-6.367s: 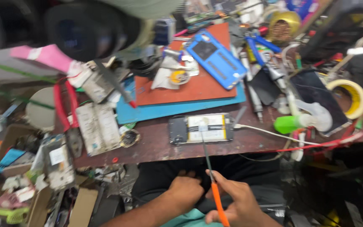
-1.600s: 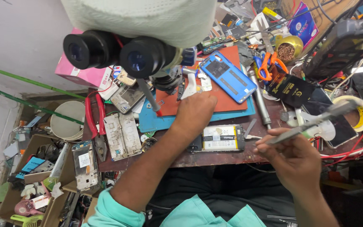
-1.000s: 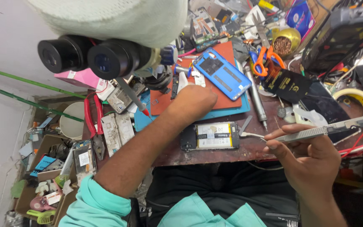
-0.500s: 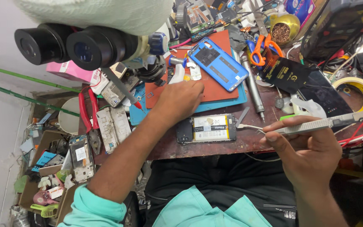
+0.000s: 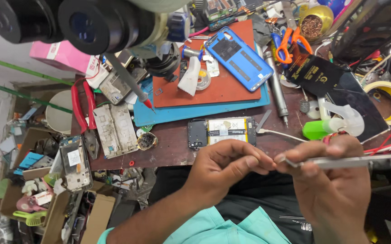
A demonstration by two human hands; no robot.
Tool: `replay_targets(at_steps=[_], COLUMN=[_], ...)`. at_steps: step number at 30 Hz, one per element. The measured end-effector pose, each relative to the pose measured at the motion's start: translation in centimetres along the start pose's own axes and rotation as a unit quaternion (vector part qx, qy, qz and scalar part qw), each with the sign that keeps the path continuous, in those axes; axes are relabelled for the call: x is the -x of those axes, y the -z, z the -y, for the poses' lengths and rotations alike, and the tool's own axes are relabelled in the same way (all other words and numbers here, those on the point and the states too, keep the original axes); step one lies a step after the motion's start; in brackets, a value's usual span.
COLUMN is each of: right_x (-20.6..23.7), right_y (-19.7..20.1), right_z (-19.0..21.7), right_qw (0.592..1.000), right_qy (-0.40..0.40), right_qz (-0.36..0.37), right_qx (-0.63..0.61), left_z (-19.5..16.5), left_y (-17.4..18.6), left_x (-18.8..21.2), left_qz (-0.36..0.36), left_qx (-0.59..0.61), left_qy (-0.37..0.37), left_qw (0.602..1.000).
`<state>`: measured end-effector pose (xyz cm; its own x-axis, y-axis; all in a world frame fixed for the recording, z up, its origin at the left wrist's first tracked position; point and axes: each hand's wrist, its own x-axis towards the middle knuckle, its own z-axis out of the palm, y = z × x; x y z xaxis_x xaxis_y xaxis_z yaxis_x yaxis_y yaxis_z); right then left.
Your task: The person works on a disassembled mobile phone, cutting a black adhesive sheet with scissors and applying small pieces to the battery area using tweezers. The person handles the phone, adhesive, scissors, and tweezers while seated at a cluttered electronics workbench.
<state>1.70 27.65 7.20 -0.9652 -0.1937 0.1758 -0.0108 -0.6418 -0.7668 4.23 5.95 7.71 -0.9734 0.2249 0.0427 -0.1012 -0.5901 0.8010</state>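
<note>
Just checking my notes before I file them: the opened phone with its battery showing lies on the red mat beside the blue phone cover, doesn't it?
Not quite. In the head view the opened phone lies on the bare brown bench, in front of the mats. Only the blue phone cover lies on the red mat.

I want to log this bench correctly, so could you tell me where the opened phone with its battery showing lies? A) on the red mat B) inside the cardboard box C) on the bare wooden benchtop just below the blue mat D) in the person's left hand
C: the opened phone lies flat on the brown benchtop, just below the blue mat and beyond both hands.
</note>
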Motion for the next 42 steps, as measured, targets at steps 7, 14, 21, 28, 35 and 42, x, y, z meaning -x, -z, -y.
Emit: replay_targets(at_steps=[7, 14, 21, 28, 35, 42], right_x=[1.9, 3.0, 3.7, 3.7, 3.9, 3.8], right_y=[-1.4, -2.4, -1.6, -2.6, -2.5, -2.1], right_z=[-0.2, 0.7, 2.4, 1.2, 1.1, 0.6], right_qw=[0.988, 0.980, 0.930, 0.954, 0.960, 0.961], right_qy=[0.081, 0.064, -0.081, 0.018, 0.005, 0.044], right_qz=[0.017, -0.020, -0.058, -0.055, -0.061, -0.051], right_qx=[0.133, 0.187, 0.353, 0.295, 0.274, 0.267], left_z=[-1.0, -1.3, -1.5, -1.9, -2.3, -2.6], left_y=[-0.8, -1.1, -1.1, -1.2, -1.0, -1.0], left_x=[2.0, 2.9, 3.4, 3.3, 3.3, 3.3], left_qz=[-0.001, 0.030, 0.030, 0.029, 0.019, 0.015], left_qx=[0.005, -0.046, -0.097, -0.117, -0.175, -0.197], left_qy=[-0.022, -0.079, -0.106, -0.121, -0.134, -0.135], left_qw=[1.000, 0.995, 0.989, 0.985, 0.975, 0.971])
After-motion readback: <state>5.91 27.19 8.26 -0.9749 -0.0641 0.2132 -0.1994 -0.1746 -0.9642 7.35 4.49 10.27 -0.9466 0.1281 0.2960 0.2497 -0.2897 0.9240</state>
